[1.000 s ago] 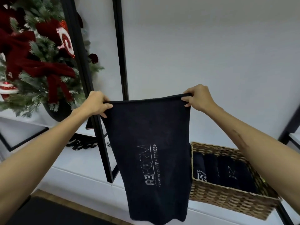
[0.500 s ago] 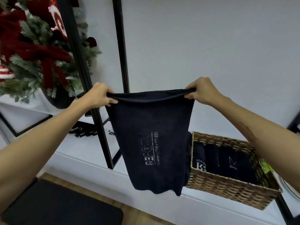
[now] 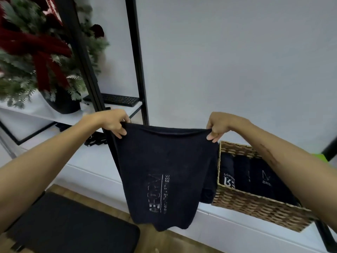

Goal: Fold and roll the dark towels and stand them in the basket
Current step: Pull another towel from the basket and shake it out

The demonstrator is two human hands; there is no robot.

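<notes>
A dark navy towel (image 3: 160, 172) with a pale printed logo hangs doubled over in the air, held by its top edge. My left hand (image 3: 111, 123) pinches the top left corner and my right hand (image 3: 218, 126) pinches the top right corner. The towel's lower end dangles in front of the white ledge (image 3: 87, 161). To the right, a woven wicker basket (image 3: 255, 207) sits on that ledge with several rolled dark towels (image 3: 249, 178) standing inside it.
A black metal frame (image 3: 138, 70) stands behind the towel against the white wall. A decorated green tree with red ribbons (image 3: 32, 52) in a dark pot fills the upper left. A black keyboard (image 3: 118, 100) lies on the shelf. A dark floor mat (image 3: 73, 227) lies below.
Both hands have lowered the towel toward the ledge and tipped its top edge forward, so the fold at the top has slackened. The view has dropped, showing more floor and mat.
</notes>
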